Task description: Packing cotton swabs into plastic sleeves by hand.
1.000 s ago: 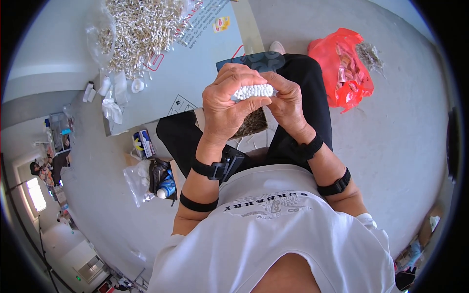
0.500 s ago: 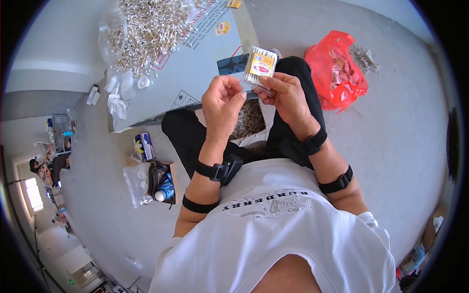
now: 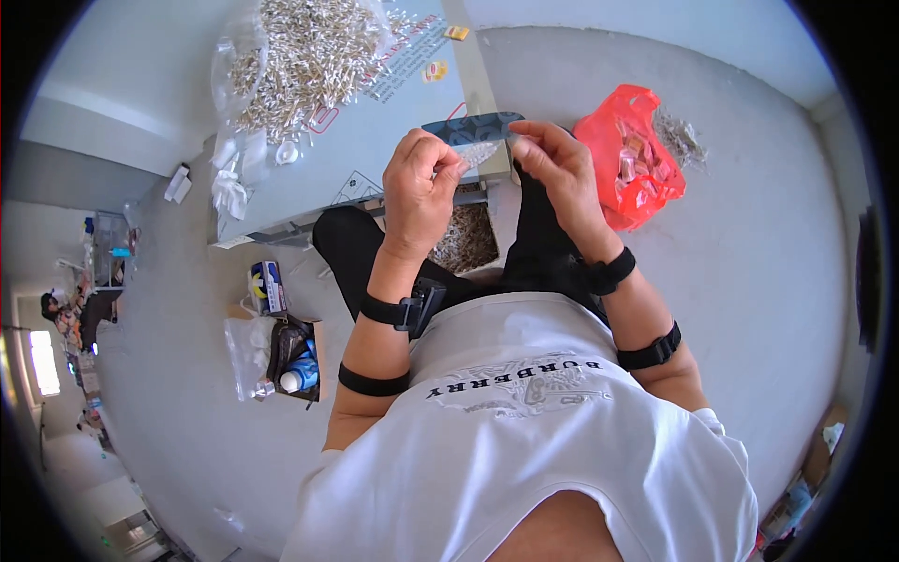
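Note:
My left hand (image 3: 421, 183) and my right hand (image 3: 552, 173) are raised side by side over my lap, at the near edge of a pale table (image 3: 375, 159). Between their fingertips they pinch a small clear packet (image 3: 482, 152) filled with white bits. My left hand grips its left end and my right hand's fingers hold the right end. Just beyond the packet a dark blue flat tray (image 3: 468, 126) lies on the table edge. Both wrists wear black bands.
A big heap of small white pieces (image 3: 309, 56) in clear plastic covers the table's far side, with small yellow packets (image 3: 435, 70) beside it. A red plastic bag (image 3: 632, 155) lies on the floor at right. A box of brownish bits (image 3: 464, 239) sits under the table; a carton with bottles (image 3: 290, 361) stands at left.
Both hands have moved away from my head toward the table edge. The white bunch, then a yellow-and-white packet, was between them; now a small clear packet is pinched there.

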`<state>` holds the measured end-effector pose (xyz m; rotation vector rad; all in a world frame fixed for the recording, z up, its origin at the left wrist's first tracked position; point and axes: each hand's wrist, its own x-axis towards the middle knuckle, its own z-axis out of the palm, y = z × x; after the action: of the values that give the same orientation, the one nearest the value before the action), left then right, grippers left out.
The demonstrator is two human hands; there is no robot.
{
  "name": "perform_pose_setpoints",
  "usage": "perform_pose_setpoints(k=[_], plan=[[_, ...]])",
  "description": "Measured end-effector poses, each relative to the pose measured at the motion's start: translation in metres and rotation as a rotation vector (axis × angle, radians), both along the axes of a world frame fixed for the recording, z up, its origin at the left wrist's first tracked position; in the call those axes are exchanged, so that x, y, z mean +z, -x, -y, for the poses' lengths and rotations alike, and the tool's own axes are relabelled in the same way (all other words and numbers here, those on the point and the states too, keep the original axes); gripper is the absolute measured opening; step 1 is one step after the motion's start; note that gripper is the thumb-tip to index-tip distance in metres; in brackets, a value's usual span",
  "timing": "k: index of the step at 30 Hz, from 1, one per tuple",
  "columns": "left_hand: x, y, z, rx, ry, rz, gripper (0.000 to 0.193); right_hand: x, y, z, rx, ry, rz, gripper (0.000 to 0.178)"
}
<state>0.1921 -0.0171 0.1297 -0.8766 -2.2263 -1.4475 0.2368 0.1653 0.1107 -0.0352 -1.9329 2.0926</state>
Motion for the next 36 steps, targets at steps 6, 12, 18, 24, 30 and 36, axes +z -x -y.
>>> perform_pose_setpoints(k=[6,12,18,24,30,36], plan=[[0.011,-0.001,0.004,-0.09,-0.01,0.117,0.017,0.01,0.004,0.002,0.068,-0.276,-0.28,0.017],[0.007,0.003,-0.009,-0.033,0.104,-0.055,0.015,0.005,0.009,0.005,0.059,-0.38,-0.281,0.007],[-0.006,0.006,-0.028,-0.017,0.259,-0.309,0.013,-0.009,0.007,0.006,-0.017,-0.381,-0.244,0.009],[-0.01,0.012,-0.033,-0.085,0.232,-0.221,0.017,-0.01,0.004,-0.009,0.016,-0.26,-0.18,0.007],[-0.029,0.025,-0.052,-0.154,0.298,-0.145,0.018,-0.037,-0.006,-0.061,-0.222,-0.267,-0.082,0.005],[-0.055,0.038,-0.042,-0.118,0.376,0.058,0.015,-0.087,-0.008,-0.165,-0.752,-0.512,0.032,0.004]])
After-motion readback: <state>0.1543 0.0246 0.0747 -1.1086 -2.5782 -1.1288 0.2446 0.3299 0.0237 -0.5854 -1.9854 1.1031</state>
